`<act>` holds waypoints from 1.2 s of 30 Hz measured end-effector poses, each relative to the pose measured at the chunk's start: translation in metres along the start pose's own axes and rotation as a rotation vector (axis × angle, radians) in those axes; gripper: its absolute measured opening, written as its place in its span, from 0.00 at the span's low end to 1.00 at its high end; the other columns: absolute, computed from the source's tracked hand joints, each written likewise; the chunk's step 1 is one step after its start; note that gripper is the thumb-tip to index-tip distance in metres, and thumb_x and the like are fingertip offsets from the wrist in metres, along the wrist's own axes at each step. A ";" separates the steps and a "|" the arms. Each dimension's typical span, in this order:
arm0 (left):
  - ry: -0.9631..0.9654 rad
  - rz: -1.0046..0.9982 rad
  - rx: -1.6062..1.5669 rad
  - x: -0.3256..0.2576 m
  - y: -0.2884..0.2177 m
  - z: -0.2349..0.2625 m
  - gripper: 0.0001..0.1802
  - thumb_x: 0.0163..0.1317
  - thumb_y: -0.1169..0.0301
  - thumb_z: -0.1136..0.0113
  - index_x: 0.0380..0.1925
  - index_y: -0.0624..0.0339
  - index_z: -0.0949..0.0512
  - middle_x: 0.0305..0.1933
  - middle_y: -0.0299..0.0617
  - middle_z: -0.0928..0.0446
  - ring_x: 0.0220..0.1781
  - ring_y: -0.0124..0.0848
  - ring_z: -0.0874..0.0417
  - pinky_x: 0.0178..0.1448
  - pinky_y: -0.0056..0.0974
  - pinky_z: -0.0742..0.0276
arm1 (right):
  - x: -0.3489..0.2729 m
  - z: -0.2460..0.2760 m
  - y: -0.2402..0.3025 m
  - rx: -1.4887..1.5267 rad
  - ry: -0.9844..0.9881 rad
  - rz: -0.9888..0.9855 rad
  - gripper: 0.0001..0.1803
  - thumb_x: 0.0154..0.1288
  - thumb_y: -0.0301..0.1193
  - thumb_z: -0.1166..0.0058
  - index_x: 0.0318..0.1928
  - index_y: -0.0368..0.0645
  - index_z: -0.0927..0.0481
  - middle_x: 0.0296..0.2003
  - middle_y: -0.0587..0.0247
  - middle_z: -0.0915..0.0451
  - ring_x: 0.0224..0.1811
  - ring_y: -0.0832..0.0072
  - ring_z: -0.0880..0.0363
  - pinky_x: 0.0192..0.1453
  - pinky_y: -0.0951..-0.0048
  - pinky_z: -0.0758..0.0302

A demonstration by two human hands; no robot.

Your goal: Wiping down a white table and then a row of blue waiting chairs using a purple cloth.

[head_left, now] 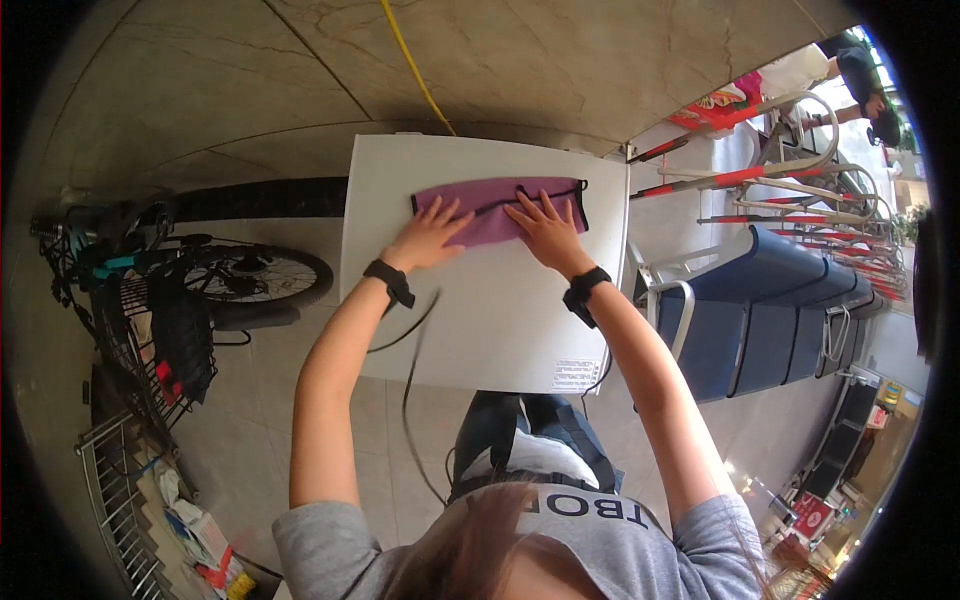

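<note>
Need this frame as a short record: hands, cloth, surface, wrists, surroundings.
left hand: fingers on the cloth's left part
right hand: spread on its right part
cloth: purple, dark edging
under it: white surface
wrists: black bands, one each
left side: bicycle
right side: row of blue seats
</note>
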State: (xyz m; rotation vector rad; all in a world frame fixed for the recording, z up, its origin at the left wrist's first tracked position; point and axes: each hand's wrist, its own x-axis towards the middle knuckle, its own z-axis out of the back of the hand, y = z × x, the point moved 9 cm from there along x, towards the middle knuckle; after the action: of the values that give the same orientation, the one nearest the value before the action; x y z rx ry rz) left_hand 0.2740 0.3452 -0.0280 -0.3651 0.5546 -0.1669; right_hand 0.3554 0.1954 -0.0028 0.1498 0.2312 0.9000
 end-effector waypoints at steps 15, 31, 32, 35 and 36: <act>-0.530 0.356 0.090 -0.001 0.111 0.065 0.44 0.58 0.40 0.54 0.69 0.51 0.50 0.74 0.38 0.54 0.75 0.46 0.58 0.75 0.49 0.64 | 0.149 -0.006 0.061 -0.073 -0.130 0.023 0.27 0.63 0.42 0.53 0.64 0.71 0.37 0.67 0.73 0.42 0.70 0.55 0.49 0.67 0.37 0.52; -0.685 0.100 0.185 0.073 -0.024 0.031 0.39 0.57 0.49 0.45 0.68 0.33 0.48 0.73 0.42 0.52 0.73 0.57 0.56 0.70 0.64 0.62 | 0.009 0.010 -0.074 0.075 -0.163 -0.079 0.33 0.60 0.44 0.47 0.66 0.68 0.41 0.67 0.71 0.43 0.72 0.57 0.54 0.71 0.43 0.57; -0.686 0.064 0.167 0.077 -0.039 0.030 0.40 0.56 0.50 0.43 0.68 0.33 0.47 0.73 0.43 0.51 0.72 0.58 0.55 0.70 0.64 0.62 | -0.005 0.008 -0.081 0.038 -0.181 -0.105 0.34 0.59 0.43 0.46 0.67 0.66 0.41 0.68 0.69 0.43 0.72 0.56 0.55 0.70 0.42 0.56; -0.658 0.022 0.170 0.076 -0.073 0.018 0.40 0.55 0.51 0.42 0.68 0.33 0.47 0.72 0.44 0.50 0.72 0.58 0.54 0.70 0.64 0.60 | -0.048 -0.005 -0.086 0.026 -0.182 -0.211 0.35 0.59 0.41 0.46 0.67 0.64 0.41 0.68 0.68 0.44 0.72 0.55 0.55 0.70 0.40 0.57; -0.697 -0.013 0.160 0.069 -0.082 0.016 0.40 0.54 0.51 0.41 0.68 0.34 0.45 0.72 0.45 0.49 0.72 0.59 0.53 0.70 0.64 0.59 | -0.061 -0.008 -0.081 0.048 -0.201 -0.209 0.35 0.59 0.41 0.46 0.67 0.64 0.41 0.68 0.68 0.44 0.72 0.55 0.55 0.69 0.39 0.57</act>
State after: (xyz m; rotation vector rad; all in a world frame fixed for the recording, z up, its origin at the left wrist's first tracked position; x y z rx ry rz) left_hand 0.3355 0.2573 -0.0177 -0.2483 -0.1488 -0.0864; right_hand 0.3781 0.0976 -0.0204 0.2544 0.0793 0.6665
